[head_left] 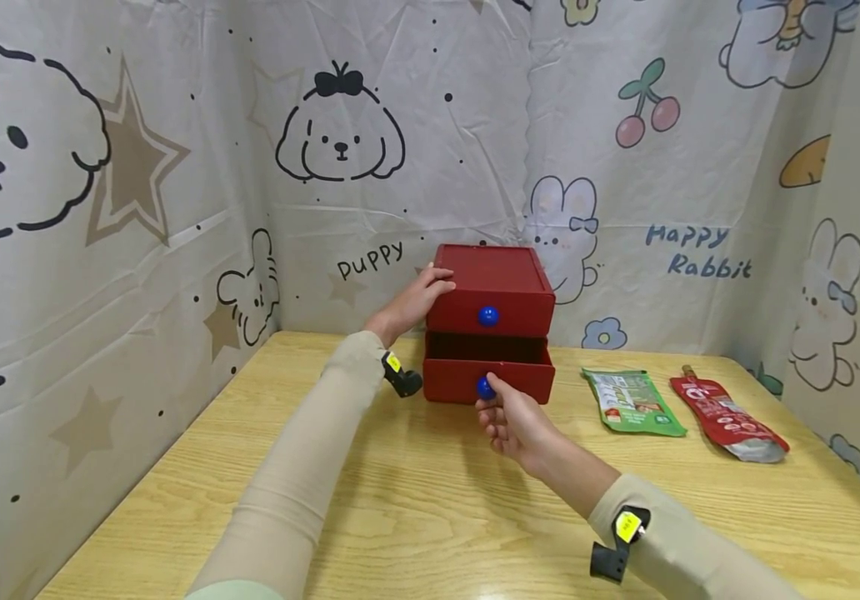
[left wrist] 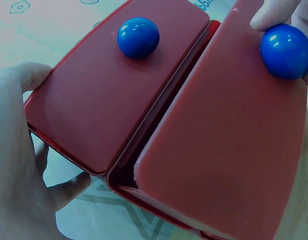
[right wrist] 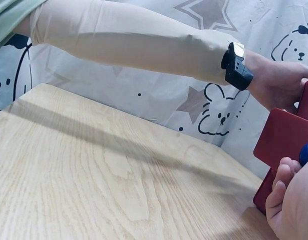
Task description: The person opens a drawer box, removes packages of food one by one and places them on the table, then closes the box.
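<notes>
A red two-drawer cabinet [head_left: 493,271] with round blue knobs stands at the back of the table. Its lower drawer [head_left: 441,382] is pulled partway out, and a dark gap shows behind its front. The upper drawer [left wrist: 108,90] sits flush. My right hand [head_left: 523,429] pinches the lower blue knob [left wrist: 286,51] between thumb and finger, its other fingers curled beneath. At the cabinet's upper left edge my left hand [head_left: 411,304] holds the body, digits spread over the top and against the side. The upper knob [head_left: 488,316] is untouched.
On the wooden table [head_left: 400,517], right of the cabinet, lie a green packet [head_left: 636,402] and a red spouted pouch [head_left: 726,414]. A patterned white curtain [head_left: 205,125] hangs close around the back and sides. Each forearm wears a black wrist device.
</notes>
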Available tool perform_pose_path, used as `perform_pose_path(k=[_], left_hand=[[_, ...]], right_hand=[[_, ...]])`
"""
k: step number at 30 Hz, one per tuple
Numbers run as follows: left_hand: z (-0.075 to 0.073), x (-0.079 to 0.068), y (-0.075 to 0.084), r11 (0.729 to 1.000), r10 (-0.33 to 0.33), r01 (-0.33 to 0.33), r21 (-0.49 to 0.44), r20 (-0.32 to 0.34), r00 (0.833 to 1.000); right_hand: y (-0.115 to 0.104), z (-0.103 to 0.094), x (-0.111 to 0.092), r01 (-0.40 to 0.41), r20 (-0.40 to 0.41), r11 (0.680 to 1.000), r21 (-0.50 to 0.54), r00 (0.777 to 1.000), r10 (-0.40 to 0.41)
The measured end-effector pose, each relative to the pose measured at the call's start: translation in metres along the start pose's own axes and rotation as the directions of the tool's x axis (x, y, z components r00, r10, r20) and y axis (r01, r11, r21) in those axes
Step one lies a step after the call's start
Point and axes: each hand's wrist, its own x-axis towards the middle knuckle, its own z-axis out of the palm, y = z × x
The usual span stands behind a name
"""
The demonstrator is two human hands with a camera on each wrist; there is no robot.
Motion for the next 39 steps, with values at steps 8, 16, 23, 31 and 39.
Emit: perform_pose_path(k=[8,16,23,31,39], left_hand=[[0.002,0.001,0.0,1.0,0.019,-0.019,-0.016,0.0,1.0],[0.001,-0.001,0.0,1.0,-0.009,0.009,-0.012,0.005,1.0],[0.001,-0.002,0.002,1.0,0.0,0.0,-0.008,-0.005,1.0],[0.002,-0.001,0.001,1.0,0.001,-0.001,-0.017,-0.01,1.0],[0.002,0.0,0.002,1.0,-0.001,0.001,-0.025,-0.01,1.0]], right_hand=[[0.0,-0.001,0.008,0.01,0.018,1.0,-0.003,1.0,-0.01],[0.002,0.001,0.017,0.031,0.023,1.0,0.001,0.999,-0.031],[0.0,0.0,0.03,0.051,0.011,0.999,0.016,0.999,-0.051],[-0.002,0.003,0.044,0.052,-0.037,0.999,0.011,0.998,-0.051],[-0.004,0.003,0.051,0.068,-0.052,0.998,-0.004,0.996,-0.069]])
